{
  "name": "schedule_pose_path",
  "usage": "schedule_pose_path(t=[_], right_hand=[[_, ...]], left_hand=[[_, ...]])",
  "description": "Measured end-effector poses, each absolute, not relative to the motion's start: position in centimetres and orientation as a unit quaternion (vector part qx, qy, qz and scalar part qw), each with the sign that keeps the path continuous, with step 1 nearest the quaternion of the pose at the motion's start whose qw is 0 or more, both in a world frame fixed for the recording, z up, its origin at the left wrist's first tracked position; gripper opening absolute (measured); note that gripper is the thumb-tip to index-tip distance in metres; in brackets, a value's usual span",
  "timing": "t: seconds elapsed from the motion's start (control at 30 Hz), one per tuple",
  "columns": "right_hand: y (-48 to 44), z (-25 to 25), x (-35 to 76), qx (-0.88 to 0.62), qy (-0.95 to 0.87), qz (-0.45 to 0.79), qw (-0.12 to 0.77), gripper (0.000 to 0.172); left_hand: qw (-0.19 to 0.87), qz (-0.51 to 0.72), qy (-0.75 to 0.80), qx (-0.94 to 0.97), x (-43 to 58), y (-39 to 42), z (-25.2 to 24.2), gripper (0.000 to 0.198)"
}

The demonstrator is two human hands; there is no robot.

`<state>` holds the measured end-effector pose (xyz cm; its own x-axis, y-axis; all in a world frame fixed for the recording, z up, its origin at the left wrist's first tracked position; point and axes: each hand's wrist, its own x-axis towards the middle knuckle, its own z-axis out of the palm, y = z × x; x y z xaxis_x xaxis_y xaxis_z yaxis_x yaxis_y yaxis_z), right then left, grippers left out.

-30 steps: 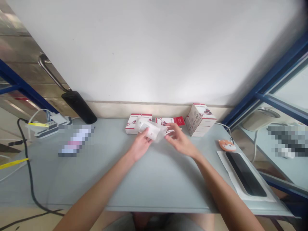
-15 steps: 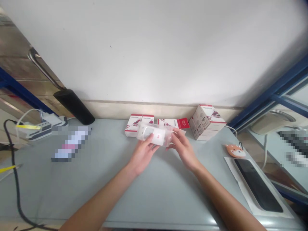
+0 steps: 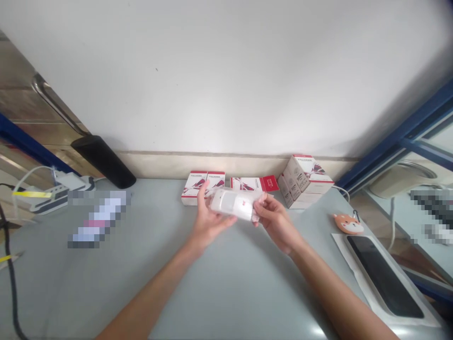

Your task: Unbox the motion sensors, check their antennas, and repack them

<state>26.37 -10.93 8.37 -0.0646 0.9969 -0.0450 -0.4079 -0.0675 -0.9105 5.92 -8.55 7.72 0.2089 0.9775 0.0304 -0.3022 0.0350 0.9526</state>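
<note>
A white plastic device with rounded edges and a small red mark, wrapped in a clear plastic bag [image 3: 231, 204], is held above the grey table. My right hand [image 3: 274, 215] pinches the right end of the bag between thumb and fingers. Around the left end, my left hand [image 3: 208, 219] is open, its fingers spread and its upper digit pointing up, close to or touching the bag. Behind it, white and red boxes [image 3: 194, 185] stand on the left, and another box with a red flap [image 3: 269, 183] lies partly hidden by the bag.
More boxes [image 3: 304, 182] are stacked against the wall at right. An orange animal-faced pouch [image 3: 348, 223] and a dark phone-like slab [image 3: 384, 276] on white paper lie at right. On the left are a blurred-out phone [image 3: 101, 217], a black cylinder [image 3: 106, 160] and a power strip [image 3: 63, 191].
My left hand has loosened from the bagged device and spread its fingers. My right hand has closed on the bag's right end. The bag has shifted slightly right and down.
</note>
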Motion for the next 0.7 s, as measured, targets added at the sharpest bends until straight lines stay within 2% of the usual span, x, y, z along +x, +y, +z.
schedule_pose_path(t=[0.13, 0.2, 0.3, 0.37, 0.47, 0.7], right_hand=[[-10.6, 9.1, 27.3, -0.367, -0.393, 0.636, 0.554, 0.036], [-10.4, 8.8, 27.3, -0.397, -0.433, 0.586, 0.558, 0.038], [-10.1, 8.0, 27.0, -0.469, -0.5, 0.455, 0.569, 0.035], [-10.0, 7.4, 26.8, -0.512, -0.554, 0.371, 0.542, 0.028], [-10.1, 7.0, 26.9, -0.545, -0.61, 0.286, 0.499, 0.022], [-9.8, 7.1, 27.6, -0.49, -0.652, 0.316, 0.485, 0.017]], left_hand=[[0.451, 0.505, 0.405, 0.615, 4.9, -7.8, 8.0, 0.056], [0.429, 0.491, 0.407, 0.64, 4.6, -7.4, 7.8, 0.046], [0.453, 0.45, 0.43, 0.639, 4.4, -7.3, 7.1, 0.05], [0.483, 0.434, 0.452, 0.611, 4.7, -7.5, 6.7, 0.052], [0.521, 0.424, 0.472, 0.571, 5.5, -7.7, 6.3, 0.044], [0.628, 0.289, 0.506, 0.516, 4.6, -7.1, 8.5, 0.051]])
